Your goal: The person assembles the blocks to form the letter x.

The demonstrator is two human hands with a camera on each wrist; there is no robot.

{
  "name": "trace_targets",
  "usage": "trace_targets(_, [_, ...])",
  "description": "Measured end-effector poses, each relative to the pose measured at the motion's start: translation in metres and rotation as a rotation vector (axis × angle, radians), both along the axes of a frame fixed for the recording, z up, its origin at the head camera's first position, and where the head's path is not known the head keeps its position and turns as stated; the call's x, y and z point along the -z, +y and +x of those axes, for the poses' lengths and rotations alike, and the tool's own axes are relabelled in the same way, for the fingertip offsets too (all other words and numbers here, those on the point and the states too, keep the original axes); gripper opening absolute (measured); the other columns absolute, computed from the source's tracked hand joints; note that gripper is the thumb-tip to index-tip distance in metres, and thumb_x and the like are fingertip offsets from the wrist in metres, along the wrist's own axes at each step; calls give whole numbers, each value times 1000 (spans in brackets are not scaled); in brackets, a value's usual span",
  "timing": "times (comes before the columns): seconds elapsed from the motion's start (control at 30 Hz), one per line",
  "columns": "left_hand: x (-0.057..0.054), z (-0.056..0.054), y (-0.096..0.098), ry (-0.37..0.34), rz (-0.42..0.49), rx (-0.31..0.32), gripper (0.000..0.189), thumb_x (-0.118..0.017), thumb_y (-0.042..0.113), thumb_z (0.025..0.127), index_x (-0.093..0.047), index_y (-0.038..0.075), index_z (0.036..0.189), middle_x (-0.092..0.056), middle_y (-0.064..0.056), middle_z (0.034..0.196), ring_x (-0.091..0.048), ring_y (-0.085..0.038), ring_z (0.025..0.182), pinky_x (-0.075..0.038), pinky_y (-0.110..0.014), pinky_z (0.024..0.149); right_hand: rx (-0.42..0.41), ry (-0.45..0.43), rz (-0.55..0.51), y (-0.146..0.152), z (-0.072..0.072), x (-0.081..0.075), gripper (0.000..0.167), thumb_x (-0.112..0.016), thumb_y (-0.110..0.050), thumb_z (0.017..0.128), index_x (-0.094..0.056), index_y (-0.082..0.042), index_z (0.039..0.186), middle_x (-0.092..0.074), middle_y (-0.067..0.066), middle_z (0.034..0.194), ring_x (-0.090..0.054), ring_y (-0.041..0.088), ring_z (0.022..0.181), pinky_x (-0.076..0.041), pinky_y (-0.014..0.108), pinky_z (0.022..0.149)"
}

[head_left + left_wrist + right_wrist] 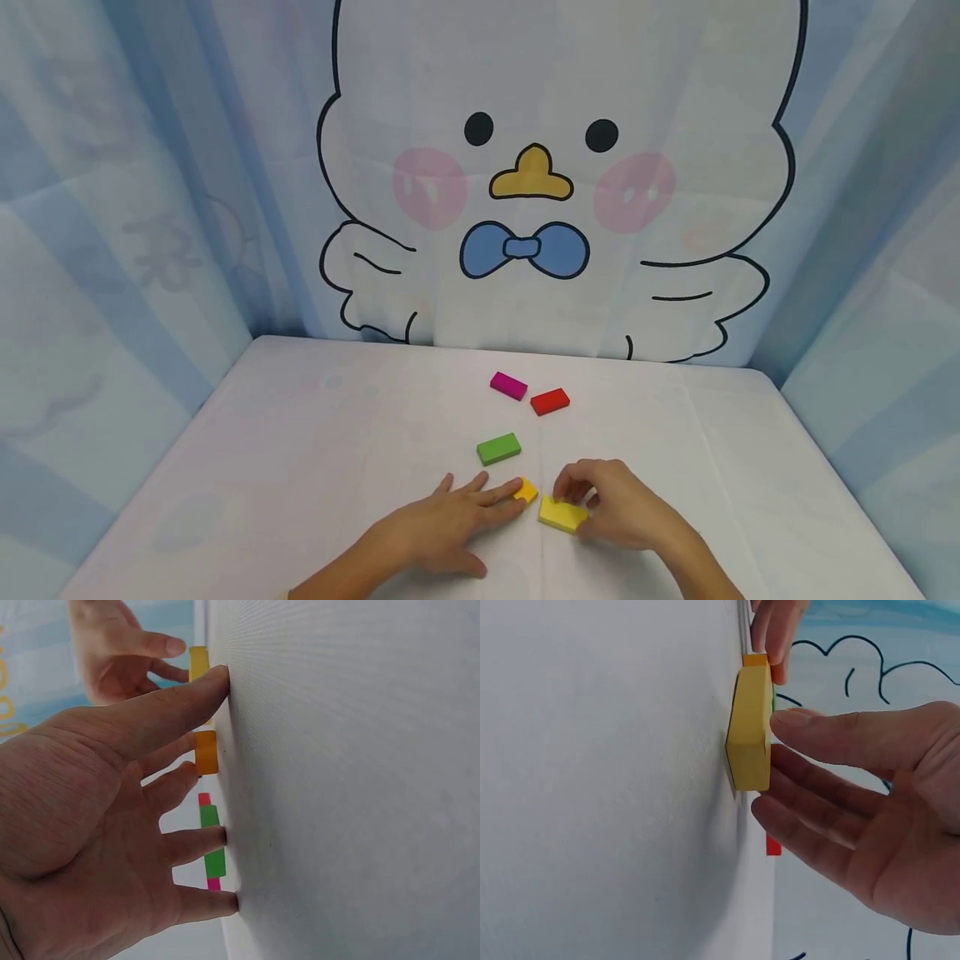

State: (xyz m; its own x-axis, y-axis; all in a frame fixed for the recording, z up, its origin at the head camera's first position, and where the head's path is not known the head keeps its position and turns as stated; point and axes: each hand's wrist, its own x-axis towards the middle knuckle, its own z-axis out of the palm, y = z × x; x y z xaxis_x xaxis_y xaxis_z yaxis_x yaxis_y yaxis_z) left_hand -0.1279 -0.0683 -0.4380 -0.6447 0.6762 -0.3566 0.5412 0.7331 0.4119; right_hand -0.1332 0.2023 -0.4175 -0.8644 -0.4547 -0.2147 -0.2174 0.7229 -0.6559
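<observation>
In the head view my left hand (pixel 450 525) lies with spread fingers on the white table. Its fingertips touch or overlap an orange block (pixel 528 492), also visible in the left wrist view as an orange block (pixel 206 754). My right hand (pixel 626 508) is over the right end of a yellow block (pixel 561 515), fingers loosely bent. From the right wrist view, the thumb of the right hand (pixel 885 817) is by the top edge of the yellow block (pixel 750 735), and the fingers are beyond it. No firm pinch is visible. The orange block sits left of the yellow one, a small gap between.
Beyond the hands lie a green block (pixel 498 449), a magenta block (pixel 508 386) and a red block (pixel 551 402). A curtain (pixel 525 308) with a cartoon bird hangs along the back edge of the table (pixel 300 433); cloth also hangs at both sides.
</observation>
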Motion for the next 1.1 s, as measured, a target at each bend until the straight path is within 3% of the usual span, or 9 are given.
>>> trace_targets(0.2, [-1,0,1,4,-9,1,85,-82,39,89,-36,47,160,-22,24,170,-28,-35,159,-25,-74,120,-115,-39,-79,10,-3,0,43,-77,12,75,-78,-20,103,-72,-9,105,-66,14,97,-61,30,87])
trace_targets(0.33, [-2,1,1,1,-9,-2,85,-82,39,89,-36,47,159,-22,24,170,-28,-34,159,-25,-74,120,-158,-70,-112,12,-5,2,44,-77,13,78,-80,-20,106,-73,-9,108,-68,11,98,-61,30,89])
trace_targets(0.7, [-3,1,2,-9,-8,-9,85,-83,39,88,-36,47,159,-22,24,170,-28,-34,159,-24,-73,120,-153,-69,-92,10,-6,3,43,-78,12,78,-81,-21,105,-73,-10,108,-69,11,98,-62,33,89])
trace_targets(1.1, [-1,1,0,-7,-5,2,85,-82,38,89,-35,47,160,-21,24,170,-28,-34,159,-25,-74,120,-107,-76,-66,5,-2,0,38,-88,3,76,-81,-18,107,-73,-7,104,-66,14,93,-60,25,79])
